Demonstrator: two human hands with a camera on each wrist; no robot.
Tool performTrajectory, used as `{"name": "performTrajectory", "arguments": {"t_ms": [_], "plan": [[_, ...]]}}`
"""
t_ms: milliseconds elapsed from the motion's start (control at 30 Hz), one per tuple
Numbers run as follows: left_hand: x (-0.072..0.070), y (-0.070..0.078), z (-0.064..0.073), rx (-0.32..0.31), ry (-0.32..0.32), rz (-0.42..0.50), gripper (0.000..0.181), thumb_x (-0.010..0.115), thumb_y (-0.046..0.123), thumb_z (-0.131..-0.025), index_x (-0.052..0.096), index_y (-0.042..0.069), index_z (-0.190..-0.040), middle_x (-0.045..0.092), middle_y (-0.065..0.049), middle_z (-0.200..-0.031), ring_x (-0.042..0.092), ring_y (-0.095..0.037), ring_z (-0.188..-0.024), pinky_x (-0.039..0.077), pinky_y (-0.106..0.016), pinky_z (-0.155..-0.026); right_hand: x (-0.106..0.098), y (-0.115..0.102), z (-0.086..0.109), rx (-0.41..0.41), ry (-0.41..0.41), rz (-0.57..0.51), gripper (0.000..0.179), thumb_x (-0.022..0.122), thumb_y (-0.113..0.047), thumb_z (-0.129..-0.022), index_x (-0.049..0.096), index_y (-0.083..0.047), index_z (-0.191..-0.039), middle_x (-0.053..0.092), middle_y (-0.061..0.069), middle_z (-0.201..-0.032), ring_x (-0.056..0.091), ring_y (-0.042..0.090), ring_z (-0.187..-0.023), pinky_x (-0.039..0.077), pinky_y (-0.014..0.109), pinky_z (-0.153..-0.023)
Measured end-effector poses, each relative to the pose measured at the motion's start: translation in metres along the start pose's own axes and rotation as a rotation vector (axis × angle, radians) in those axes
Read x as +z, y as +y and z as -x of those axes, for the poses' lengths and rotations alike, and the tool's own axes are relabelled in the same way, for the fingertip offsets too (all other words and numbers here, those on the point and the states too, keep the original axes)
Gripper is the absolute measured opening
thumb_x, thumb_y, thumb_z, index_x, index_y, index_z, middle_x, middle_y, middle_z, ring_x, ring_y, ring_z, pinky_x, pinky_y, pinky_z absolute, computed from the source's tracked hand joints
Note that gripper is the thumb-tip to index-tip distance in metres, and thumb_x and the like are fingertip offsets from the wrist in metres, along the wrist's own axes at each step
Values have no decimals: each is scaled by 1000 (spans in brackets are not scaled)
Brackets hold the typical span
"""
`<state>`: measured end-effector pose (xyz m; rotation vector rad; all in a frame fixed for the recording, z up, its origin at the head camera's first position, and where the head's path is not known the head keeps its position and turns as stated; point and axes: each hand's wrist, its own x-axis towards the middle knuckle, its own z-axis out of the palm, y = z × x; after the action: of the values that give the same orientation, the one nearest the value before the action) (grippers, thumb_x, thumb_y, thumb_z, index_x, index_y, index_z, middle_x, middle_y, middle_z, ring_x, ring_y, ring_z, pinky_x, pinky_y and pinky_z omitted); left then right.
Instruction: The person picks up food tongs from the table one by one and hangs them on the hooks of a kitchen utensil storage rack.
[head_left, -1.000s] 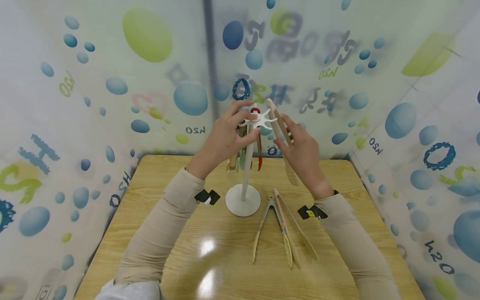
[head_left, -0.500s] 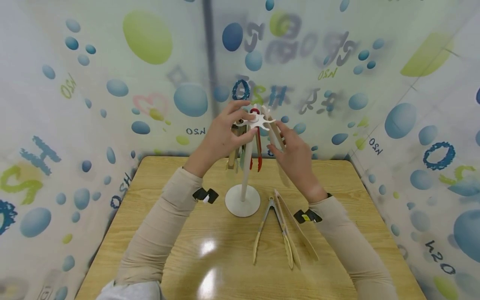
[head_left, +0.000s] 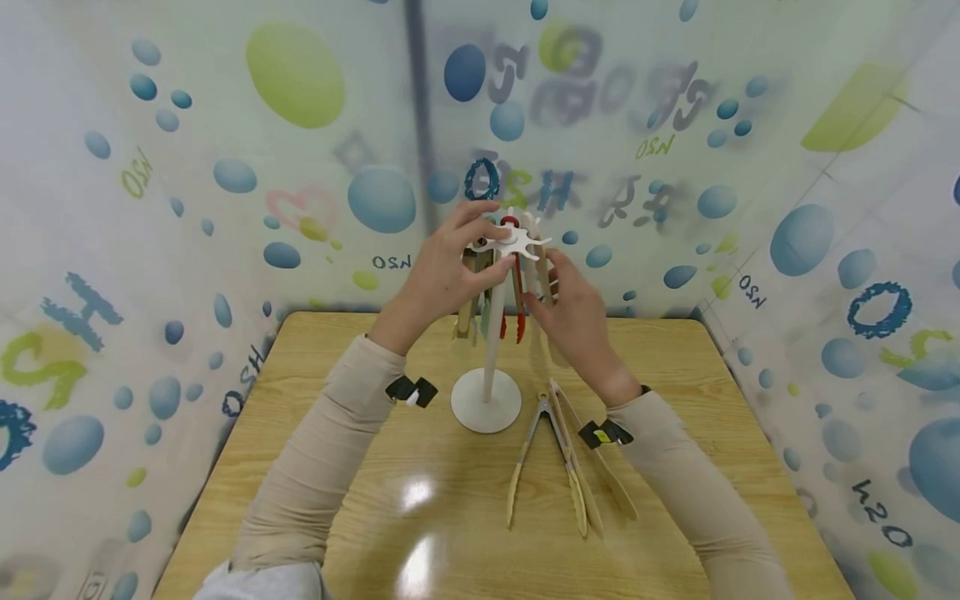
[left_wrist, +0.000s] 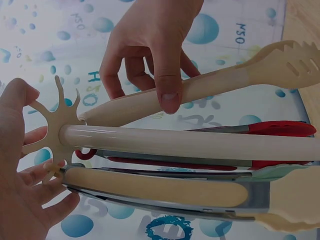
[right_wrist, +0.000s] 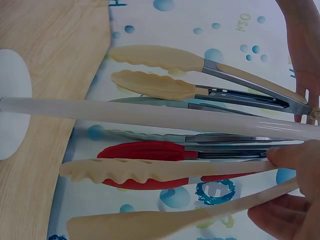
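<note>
A white rotating utensil stand (head_left: 491,342) rises from the table, with a ring of hooks (head_left: 517,242) on top. My left hand (head_left: 438,275) holds that hook ring, fingers above it and thumb at its near side. In my right hand (head_left: 573,312) I grip all-beige tongs (left_wrist: 215,82), spread apart, their hinge end at the hooks; whether it is hooked I cannot tell. Red-tipped tongs (head_left: 520,325), beige-tipped metal tongs (left_wrist: 155,187) and pale green-tipped tongs (right_wrist: 150,136) hang from the stand.
On the wooden table (head_left: 360,492), right of the stand's round base (head_left: 468,408), lie beige-tipped metal tongs (head_left: 576,492) and another all-beige pair (head_left: 617,483). Patterned fabric walls (head_left: 300,167) surround the table at the back and both sides.
My right hand has moved left and slightly down with the all-beige tongs, bringing them from beside the hooks to hang upright against them. The left hand stays on the hook ring.
</note>
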<state>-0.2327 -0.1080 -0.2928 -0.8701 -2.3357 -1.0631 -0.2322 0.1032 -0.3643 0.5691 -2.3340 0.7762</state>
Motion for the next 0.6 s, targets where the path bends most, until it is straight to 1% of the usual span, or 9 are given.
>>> {"name": "performTrajectory", "arguments": {"t_ms": [267, 600], "plan": [[1, -1, 1, 2, 11, 21, 34, 71, 31, -91, 69, 14, -121, 46, -6, -150, 59, -21, -124, 52, -43, -101, 3, -4, -1, 27, -30, -53, 63, 75, -22, -89, 43, -10, -142, 67, 14, -98, 69, 27, -79, 59, 40, -68], [3, -4, 2, 20, 27, 21, 34, 72, 30, -91, 68, 14, -121, 47, -6, -148, 57, -21, -125, 51, -41, -102, 9, -4, -1, 28, -24, -64, 64, 76, -21, -88, 42, -7, -141, 65, 15, -96, 69, 30, -77, 58, 41, -68]]}}
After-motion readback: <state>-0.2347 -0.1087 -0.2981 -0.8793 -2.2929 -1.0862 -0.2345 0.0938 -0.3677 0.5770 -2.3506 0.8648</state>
